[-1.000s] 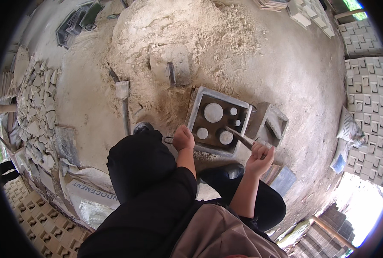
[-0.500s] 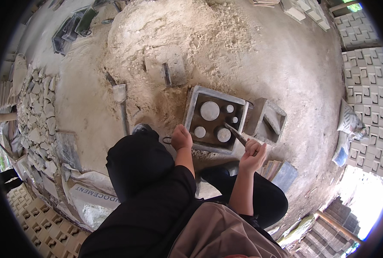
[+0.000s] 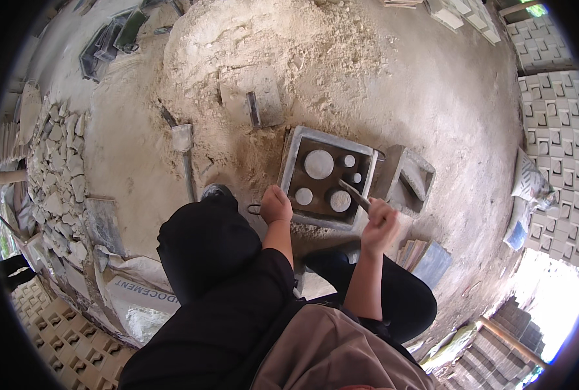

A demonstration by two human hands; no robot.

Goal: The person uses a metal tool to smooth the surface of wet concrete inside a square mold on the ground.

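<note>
A square grey mold (image 3: 326, 136) lies on the ground in front of me, with dark, damp-looking material between several pale round plugs of differing size, the largest plug (image 3: 318, 164) near its far left. My right hand (image 3: 380, 225) is closed around a slim tool (image 3: 355, 194) with a flat, blade-like end. The tool slants across the mold's right side, its tip beside the near-right plug (image 3: 340, 201). At the mold's near-left side sits my left hand (image 3: 277, 205), closed, next to a wire handle (image 3: 255, 209). Its fingertips are hidden, so whatever they grip cannot be made out.
Right of the mold stands a grey box (image 3: 406, 179) with a slab-like piece inside. A pile of pale powder (image 3: 270, 39) spreads beyond. A trowel-like block (image 3: 253, 110), a long-handled tool (image 3: 185, 156), stone rubble (image 3: 55, 182) and stacked patterned blocks (image 3: 556, 123) surround the area.
My right hand has turned and shifted slightly, bringing the tool to a somewhat different angle over the mold. My left hand stays by the mold's near-left side.
</note>
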